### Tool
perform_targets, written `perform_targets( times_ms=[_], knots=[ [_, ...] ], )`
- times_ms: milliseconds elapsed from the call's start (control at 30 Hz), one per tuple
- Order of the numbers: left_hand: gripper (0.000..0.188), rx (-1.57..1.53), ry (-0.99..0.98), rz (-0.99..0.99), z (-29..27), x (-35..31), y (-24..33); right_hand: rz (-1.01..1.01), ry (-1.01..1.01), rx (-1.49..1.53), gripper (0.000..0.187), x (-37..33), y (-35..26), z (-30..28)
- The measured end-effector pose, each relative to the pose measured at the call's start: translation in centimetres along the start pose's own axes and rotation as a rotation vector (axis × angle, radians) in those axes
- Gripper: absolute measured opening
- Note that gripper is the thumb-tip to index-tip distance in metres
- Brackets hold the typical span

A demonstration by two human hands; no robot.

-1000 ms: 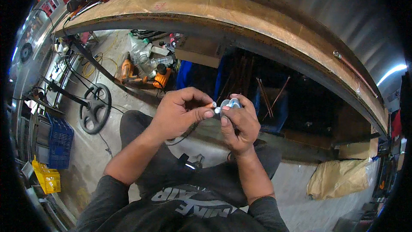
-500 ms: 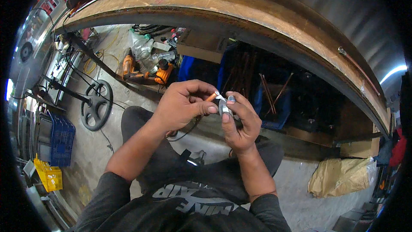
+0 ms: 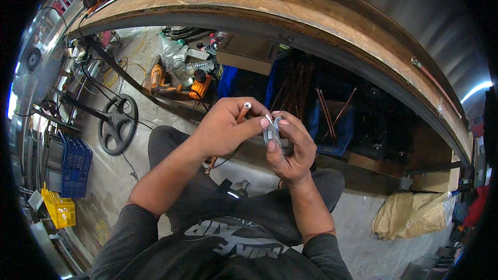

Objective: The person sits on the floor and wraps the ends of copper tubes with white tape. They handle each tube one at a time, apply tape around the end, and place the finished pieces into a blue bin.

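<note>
My left hand [image 3: 228,127] grips a thin copper-coloured tube [image 3: 241,112] that runs down through the fist, its open end poking up by the index finger. The left thumb and forefinger pinch a white strip at the tape roll. My right hand [image 3: 290,148] holds a small white roll of tape [image 3: 272,130] between thumb and fingers. Both hands meet in front of my chest, above my dark-trousered knees.
A curved wooden bench edge [image 3: 311,15] arcs overhead. Under it lie orange power tools [image 3: 174,84], a cardboard box [image 3: 248,53], blue bins with copper rods [image 3: 332,111]. A black wheel [image 3: 118,124], blue crate [image 3: 75,166] and yellow crate [image 3: 58,210] sit left; a tan sack [image 3: 410,215] lies right.
The hands have dropped slightly and closed together. The roll has turned on edge in the right hand, and the left fingers now pinch the white strip at it.
</note>
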State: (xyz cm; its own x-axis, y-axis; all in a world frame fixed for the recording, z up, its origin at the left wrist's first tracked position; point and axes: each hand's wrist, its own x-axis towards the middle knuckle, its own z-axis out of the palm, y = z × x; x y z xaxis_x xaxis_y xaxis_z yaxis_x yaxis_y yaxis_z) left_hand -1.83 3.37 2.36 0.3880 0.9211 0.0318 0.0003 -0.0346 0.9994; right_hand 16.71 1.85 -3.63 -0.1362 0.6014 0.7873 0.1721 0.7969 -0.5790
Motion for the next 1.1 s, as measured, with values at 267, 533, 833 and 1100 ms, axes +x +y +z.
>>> perform_targets(
  times_ms=[267, 533, 833, 1100],
  knots=[
    [0.011, 0.266, 0.060, 0.086, 0.2, -0.7, 0.2, 0.121, 0.031, -0.164, 0.029, 0.9, -0.7, 0.2],
    [0.016, 0.386, 0.110, 0.151, 0.5, -1.2, 0.0, 0.189, -0.012, -0.092, 0.020, 1.1, -0.4, 0.2],
    [0.014, -0.320, 0.088, -0.116, 0.7, -1.8, -3.7, 0.325, -0.116, 0.006, 0.014, 0.7, -0.7, 0.8],
    [0.017, -0.026, 0.183, 0.045, 1.2, -2.0, -3.0, 0.317, -0.072, -0.002, 0.014, 1.1, -1.1, 0.6]
  ],
)
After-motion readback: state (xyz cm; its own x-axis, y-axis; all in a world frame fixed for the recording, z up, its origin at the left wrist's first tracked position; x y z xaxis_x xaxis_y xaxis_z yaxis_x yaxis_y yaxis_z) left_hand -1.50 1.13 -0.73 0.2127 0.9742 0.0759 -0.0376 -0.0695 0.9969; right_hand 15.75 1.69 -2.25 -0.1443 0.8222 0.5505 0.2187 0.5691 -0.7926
